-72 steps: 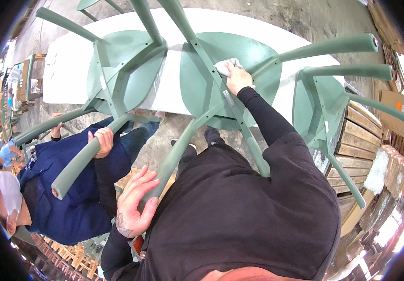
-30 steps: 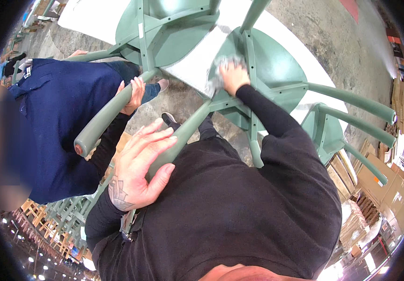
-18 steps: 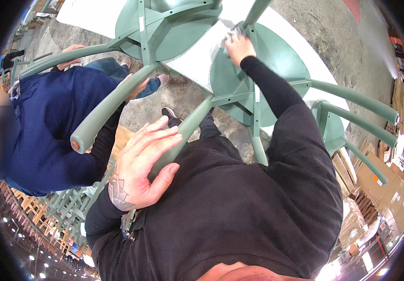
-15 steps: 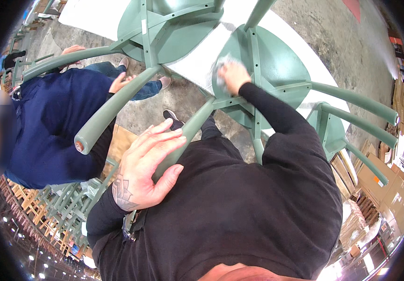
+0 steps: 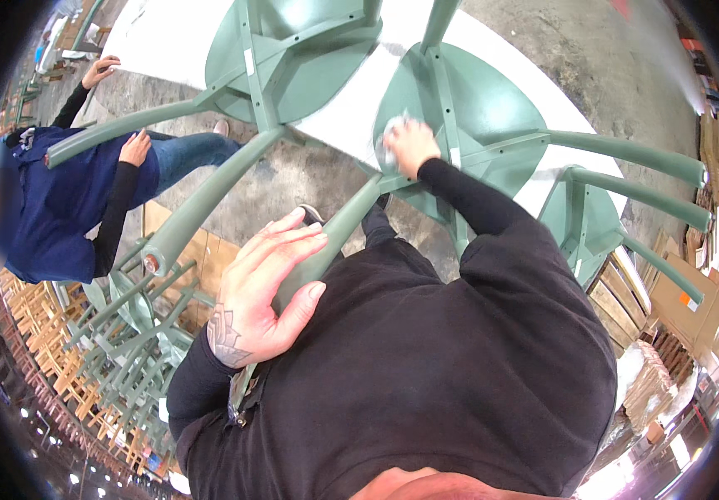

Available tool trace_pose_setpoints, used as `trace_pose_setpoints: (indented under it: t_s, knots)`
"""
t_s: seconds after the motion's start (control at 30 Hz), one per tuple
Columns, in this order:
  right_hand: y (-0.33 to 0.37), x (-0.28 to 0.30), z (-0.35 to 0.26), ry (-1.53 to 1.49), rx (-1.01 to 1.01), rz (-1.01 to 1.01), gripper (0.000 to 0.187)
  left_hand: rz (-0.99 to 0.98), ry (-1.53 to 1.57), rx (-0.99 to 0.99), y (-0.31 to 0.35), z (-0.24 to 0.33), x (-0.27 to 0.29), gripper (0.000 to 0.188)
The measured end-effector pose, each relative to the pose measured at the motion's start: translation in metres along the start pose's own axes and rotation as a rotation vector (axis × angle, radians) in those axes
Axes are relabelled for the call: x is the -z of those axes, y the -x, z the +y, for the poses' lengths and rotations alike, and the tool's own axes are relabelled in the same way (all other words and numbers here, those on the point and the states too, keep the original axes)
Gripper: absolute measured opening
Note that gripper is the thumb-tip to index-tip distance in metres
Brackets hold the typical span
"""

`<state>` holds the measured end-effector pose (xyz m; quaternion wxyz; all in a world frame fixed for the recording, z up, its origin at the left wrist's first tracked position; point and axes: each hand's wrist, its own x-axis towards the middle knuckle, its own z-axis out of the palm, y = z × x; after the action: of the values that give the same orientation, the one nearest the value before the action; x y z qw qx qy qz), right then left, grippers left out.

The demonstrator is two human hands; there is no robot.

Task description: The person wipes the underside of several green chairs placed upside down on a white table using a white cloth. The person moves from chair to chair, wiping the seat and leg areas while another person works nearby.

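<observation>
An upside-down green chair (image 5: 497,96) lies with its round seat on a white-covered table (image 5: 580,104). My right hand (image 5: 416,150) is closed on a crumpled whitish cloth (image 5: 393,132), pressed to the left part of the seat's underside beside a cross brace. My left hand (image 5: 263,287) lies over the end of the near green leg (image 5: 349,215), fingers stretched along one side and thumb on the other; the leg's tip is hidden under the palm.
Another upturned green chair (image 5: 309,75) stands at the left, its legs reaching toward me. A third (image 5: 580,225) is at the right. A co-worker in a navy top (image 5: 63,212) stands at the far left. Stacked chairs (image 5: 138,342) and cardboard boxes (image 5: 693,308) flank me.
My right hand and the cloth have shifted slightly down the seat. The left hand stays on the leg. The co-worker has moved left, away from the chair legs, with arms apart.
</observation>
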<state>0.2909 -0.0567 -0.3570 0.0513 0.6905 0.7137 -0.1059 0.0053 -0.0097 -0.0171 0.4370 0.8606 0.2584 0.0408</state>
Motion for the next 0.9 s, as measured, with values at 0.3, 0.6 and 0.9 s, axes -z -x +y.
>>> trace_pose_setpoints:
  t_s: [0.3,0.6,0.9]
  knots:
    - [0.037,0.061,0.039,-2.037,-0.098,-0.456,0.044,0.101,0.059,-0.028,0.003,-0.002,-0.007,0.043]
    - [0.223,0.001,0.218,-1.466,-1.225,0.848,0.065,-0.005,0.128,0.042,0.001,0.007,-0.002,0.041]
    - [0.176,-0.095,0.071,-0.501,-0.742,0.715,0.046,-0.171,0.089,0.209,-0.011,0.021,-0.002,0.038]
